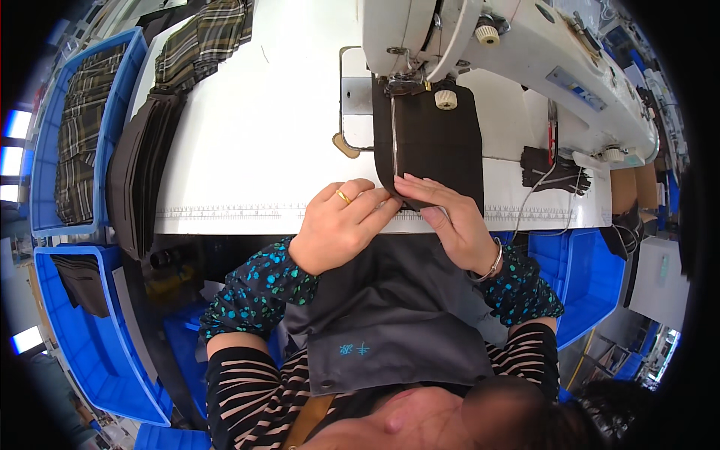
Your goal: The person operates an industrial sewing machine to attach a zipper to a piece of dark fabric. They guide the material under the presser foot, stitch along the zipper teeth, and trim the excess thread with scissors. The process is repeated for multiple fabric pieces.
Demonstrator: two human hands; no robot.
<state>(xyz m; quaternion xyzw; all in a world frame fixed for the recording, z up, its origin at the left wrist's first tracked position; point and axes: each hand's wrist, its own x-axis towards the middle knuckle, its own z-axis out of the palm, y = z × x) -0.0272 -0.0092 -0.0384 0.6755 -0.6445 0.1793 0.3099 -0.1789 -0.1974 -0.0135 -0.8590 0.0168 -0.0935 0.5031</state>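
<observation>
A dark brown fabric piece (442, 142) lies on the white sewing table, its far end under the head of a white sewing machine (405, 71). A pale line runs lengthwise near its left edge. At the near left corner of the fabric, my left hand (345, 221) pinches the edge with thumb and fingers; a ring is on one finger. My right hand (450, 217) lies on the near end with fingers stretched flat over the cloth, close to the left fingertips. What is under the right fingers is hidden.
A stack of dark fabric pieces (142, 165) and plaid cloth (202, 49) lie at the table's left. Blue bins hold more plaid cloth (90, 135) and dark pieces (84, 281). Red-handled snips (552, 135) and dark scraps (544, 169) lie right. A ruler strip (232, 213) follows the front edge.
</observation>
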